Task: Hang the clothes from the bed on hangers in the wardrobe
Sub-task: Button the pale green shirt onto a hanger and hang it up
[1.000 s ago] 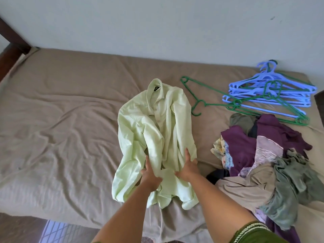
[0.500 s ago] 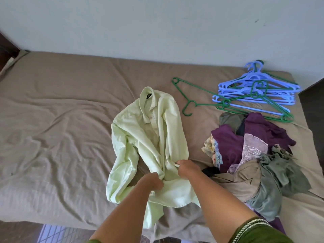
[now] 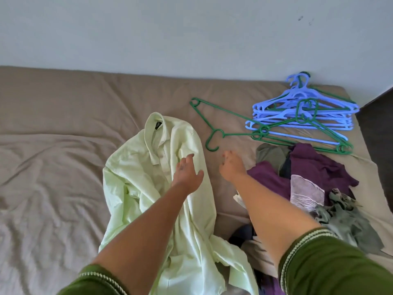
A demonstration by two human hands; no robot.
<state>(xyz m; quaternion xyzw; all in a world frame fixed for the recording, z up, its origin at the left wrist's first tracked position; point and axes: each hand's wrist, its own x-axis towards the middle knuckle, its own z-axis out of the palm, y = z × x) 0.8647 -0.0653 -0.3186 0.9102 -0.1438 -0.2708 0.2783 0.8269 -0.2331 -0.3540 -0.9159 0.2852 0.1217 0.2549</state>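
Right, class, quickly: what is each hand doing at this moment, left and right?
Left hand: open, fingers spread over the pale green shirt, holding nothing.
Right hand: open, holding nothing, near the green hanger.

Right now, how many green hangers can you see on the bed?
3, perhaps more hidden. One green hanger lies alone beside the pale green shirt. A second lies across the blue hangers. A third shows from under that stack, by the wall.
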